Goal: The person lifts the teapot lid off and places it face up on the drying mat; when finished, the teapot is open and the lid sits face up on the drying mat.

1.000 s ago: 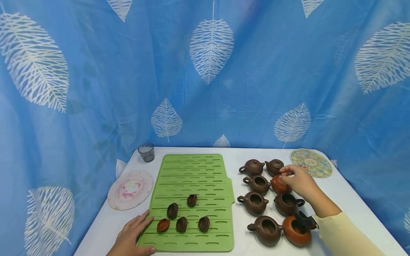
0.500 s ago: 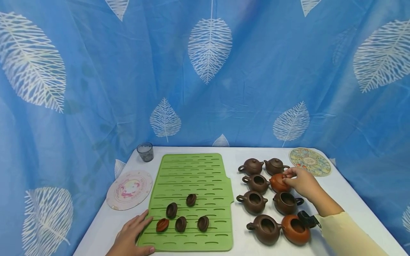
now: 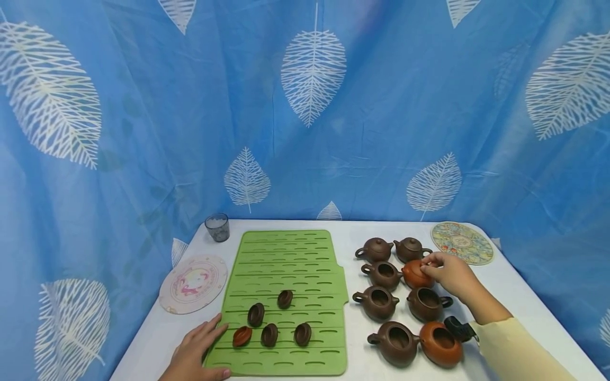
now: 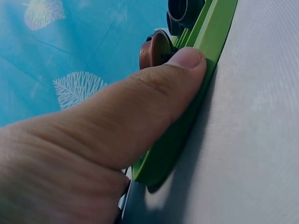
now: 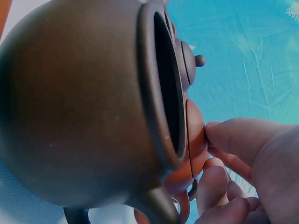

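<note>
My right hand [image 3: 450, 272] pinches the knob of the lid [image 5: 196, 137] on a reddish-brown teapot [image 3: 413, 276]. That lid sits in the pot's mouth, and the fingers partly hide the knob. My left hand [image 3: 195, 346] lies with fingers spread at the near left corner of a green slotted drying mat [image 3: 286, 270], its thumb along the front edge. Near it on the mat lie several loose teapot lids: one reddish lid [image 3: 242, 336] and dark brown ones, such as the brown lid [image 3: 302, 334]. In the right wrist view a lidless dark teapot [image 5: 88, 102] fills the foreground.
Teapots stand in two columns at the right. Two dark teapots [image 3: 376, 248] at the back wear lids; a reddish teapot [image 3: 440, 346] in front is lidless. A small glass [image 3: 218, 228], a pink round mat [image 3: 193, 286] and a patterned round mat [image 3: 462, 243] lie around.
My right hand has shifted slightly right over the reddish teapot's lid, uncovering more of it and the handle of the dark teapot behind. The left hand stays put.
</note>
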Available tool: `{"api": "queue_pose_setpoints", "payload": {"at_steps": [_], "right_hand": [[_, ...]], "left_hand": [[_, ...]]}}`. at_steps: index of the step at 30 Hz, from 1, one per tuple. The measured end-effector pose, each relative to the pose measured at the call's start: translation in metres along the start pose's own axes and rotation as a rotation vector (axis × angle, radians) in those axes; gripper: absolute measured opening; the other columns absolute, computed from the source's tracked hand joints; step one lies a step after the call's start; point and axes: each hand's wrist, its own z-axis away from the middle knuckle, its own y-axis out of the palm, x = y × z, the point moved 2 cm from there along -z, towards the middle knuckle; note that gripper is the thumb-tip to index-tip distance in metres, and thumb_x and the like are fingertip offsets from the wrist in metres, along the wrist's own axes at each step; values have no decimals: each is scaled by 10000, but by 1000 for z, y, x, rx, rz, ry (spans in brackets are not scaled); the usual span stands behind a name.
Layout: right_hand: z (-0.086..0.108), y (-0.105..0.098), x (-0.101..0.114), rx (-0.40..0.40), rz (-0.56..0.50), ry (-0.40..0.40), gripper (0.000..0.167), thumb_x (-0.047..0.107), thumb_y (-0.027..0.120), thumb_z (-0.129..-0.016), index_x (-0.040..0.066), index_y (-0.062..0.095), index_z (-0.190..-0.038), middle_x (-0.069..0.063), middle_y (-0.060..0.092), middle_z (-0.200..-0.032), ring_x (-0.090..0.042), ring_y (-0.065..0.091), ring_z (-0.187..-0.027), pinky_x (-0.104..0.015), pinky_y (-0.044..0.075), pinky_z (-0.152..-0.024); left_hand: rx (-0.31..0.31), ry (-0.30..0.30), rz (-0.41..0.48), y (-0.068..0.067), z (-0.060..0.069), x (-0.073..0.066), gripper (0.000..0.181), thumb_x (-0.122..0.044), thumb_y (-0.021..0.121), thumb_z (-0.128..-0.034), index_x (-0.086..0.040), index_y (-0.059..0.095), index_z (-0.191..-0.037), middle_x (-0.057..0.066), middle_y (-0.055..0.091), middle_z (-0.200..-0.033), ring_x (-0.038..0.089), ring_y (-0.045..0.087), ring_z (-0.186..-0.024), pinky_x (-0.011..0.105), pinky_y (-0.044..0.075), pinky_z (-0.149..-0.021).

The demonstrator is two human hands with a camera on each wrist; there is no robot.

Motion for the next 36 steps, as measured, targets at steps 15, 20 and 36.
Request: {"api": "queue_pose_setpoints", "payload": {"at_steps": [15,20,36], "right_hand": [[13,-3,23,1,-113,-26,370,348,636,-1060,57,674,-1285,-230,636,-1237,-304,631,-949,-403,545,-680],[18,3,45,8,-253,-59,342,337,661,-1051,66,688,-1258,-145,672,-1090,-241,630,-882,-375,572,-671],[26,24,78,114,-630,-92,339,239,583,-1096,-36,525,-1286,-91,670,-1011,-167,613,-720,-294,498,-543]], "left_hand": [[-1,8,18,0,0,-2,965,-550,888,-768,-123,524,-1553,174,320,-1698,596,284,-1476,870,327,-1012],[5,-4,16,-1,0,-3,963,-539,892,-768,-129,522,-1557,164,316,-1703,596,279,-1480,858,327,-1029],[21,-16,9,-1,-3,0,948,-554,868,-791,-122,518,-1559,171,311,-1704,606,282,-1474,872,322,-1010]]}}
